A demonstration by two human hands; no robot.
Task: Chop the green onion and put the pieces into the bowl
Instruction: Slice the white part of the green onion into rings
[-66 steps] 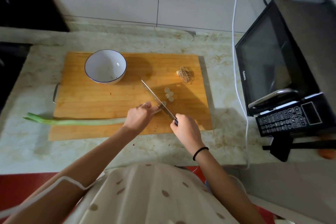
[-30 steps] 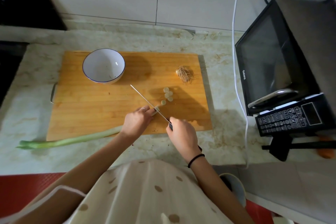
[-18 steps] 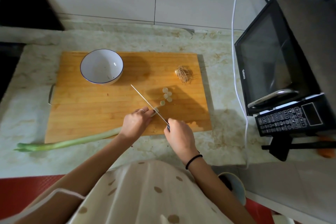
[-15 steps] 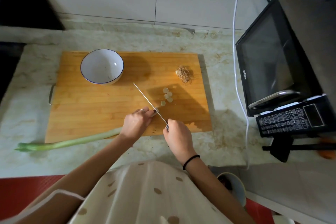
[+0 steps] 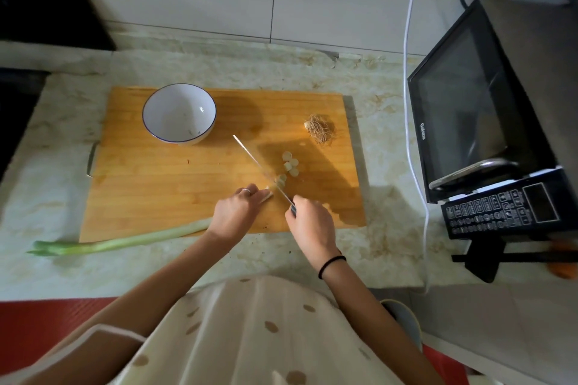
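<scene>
A long green onion (image 5: 125,241) lies across the front edge of the wooden cutting board (image 5: 162,184), its green top out on the counter at the left. My left hand (image 5: 235,212) holds its white end down on the board. My right hand (image 5: 311,225) grips a knife (image 5: 259,166) whose blade angles away to the upper left, right beside the onion's cut end. Several pale round slices (image 5: 290,164) lie just right of the blade. A white bowl (image 5: 179,113) with a blue rim stands at the board's back left.
The cut-off root tuft (image 5: 319,129) lies at the board's back right. A black microwave (image 5: 488,109) stands to the right, with a white cable (image 5: 409,78) running down beside it. The marble counter (image 5: 59,166) ends at a dark stove area on the left.
One more slice has come off the white end and lies by the blade. The onion has swung and slid right, its green end now nearer the counter's front.
</scene>
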